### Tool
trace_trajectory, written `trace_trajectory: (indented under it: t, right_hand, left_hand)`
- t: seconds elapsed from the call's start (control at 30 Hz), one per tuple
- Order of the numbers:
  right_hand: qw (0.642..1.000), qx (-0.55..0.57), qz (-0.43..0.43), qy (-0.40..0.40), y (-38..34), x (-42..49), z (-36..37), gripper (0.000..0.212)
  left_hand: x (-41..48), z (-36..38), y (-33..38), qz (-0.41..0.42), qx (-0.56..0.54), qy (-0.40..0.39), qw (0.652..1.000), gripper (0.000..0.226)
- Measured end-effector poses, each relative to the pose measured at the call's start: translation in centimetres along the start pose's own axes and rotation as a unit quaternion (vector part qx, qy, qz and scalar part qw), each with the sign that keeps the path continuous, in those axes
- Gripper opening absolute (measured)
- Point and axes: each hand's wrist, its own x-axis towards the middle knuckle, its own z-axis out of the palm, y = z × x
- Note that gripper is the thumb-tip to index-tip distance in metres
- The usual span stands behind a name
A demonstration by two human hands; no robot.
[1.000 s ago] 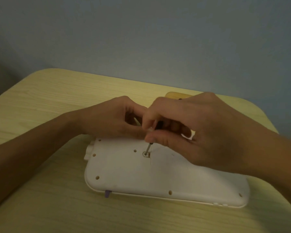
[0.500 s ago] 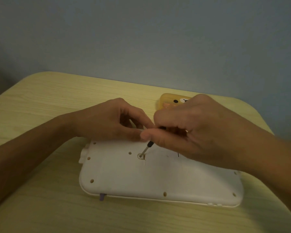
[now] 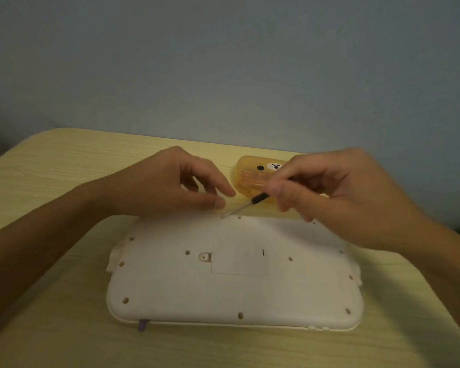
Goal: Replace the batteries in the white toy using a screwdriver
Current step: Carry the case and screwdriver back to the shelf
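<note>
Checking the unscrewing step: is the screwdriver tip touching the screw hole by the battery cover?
Apart. The head view shows the screwdriver tip at the toy's far edge, away from the screw hole.

The right hand (image 3: 337, 192) covers the screwdriver (image 3: 247, 205) handle, so only its dark collar and thin shaft show, and the tip is too blurred to tell from the white toy (image 3: 231, 282) edge; the same hand hides the right end of the orange case (image 3: 252, 179). Both forearms run off the picture's edges; the small purple tab (image 3: 142, 324) at the toy's near edge is too small to identify.
</note>
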Motion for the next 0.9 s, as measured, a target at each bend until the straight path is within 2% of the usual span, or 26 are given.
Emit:
trace_trajectory:
  t: [0.1, 0.17, 0.37, 0.43, 0.53, 0.7, 0.9]
  right_hand:
    - [0.99, 0.102, 0.035, 0.086, 1.0, -0.5, -2.0, 0.014]
    - [0.98, 0.14, 0.053, 0.131, 2.0, -0.7, -3.2, 0.016]
    - [0.942, 0.22, 0.153, 0.201, 6.1, -1.7, -4.5, 0.019]
    - [0.935, 0.225, 0.176, 0.21, 7.2, -2.0, -4.4, 0.02]
    - [0.931, 0.227, 0.195, 0.209, 8.2, -2.1, -4.0, 0.018]
    - [0.926, 0.243, 0.206, 0.204, 8.3, -1.5, -4.0, 0.017]
    - [0.888, 0.334, 0.212, 0.235, 2.8, 2.0, -7.3, 0.025]
  left_hand:
    - [1.7, 0.0, 0.5, -0.006, 0.013, 0.078, 0.997, 0.035]
    - [3.1, 0.1, 0.8, -0.014, 0.038, 0.09, 0.995, 0.053]
    - [7.1, 1.7, 0.8, -0.071, 0.118, -0.011, 0.991, 0.105]
    - [8.0, 2.4, 0.9, -0.089, 0.12, -0.036, 0.988, 0.114]
    - [8.7, 3.5, 0.5, -0.087, 0.13, -0.047, 0.987, 0.109]
    - [9.1, 3.8, -0.3, -0.071, 0.112, -0.009, 0.991, 0.075]
    - [9.0, -2.0, 4.2, -0.092, 0.022, 0.047, 0.994, 0.065]
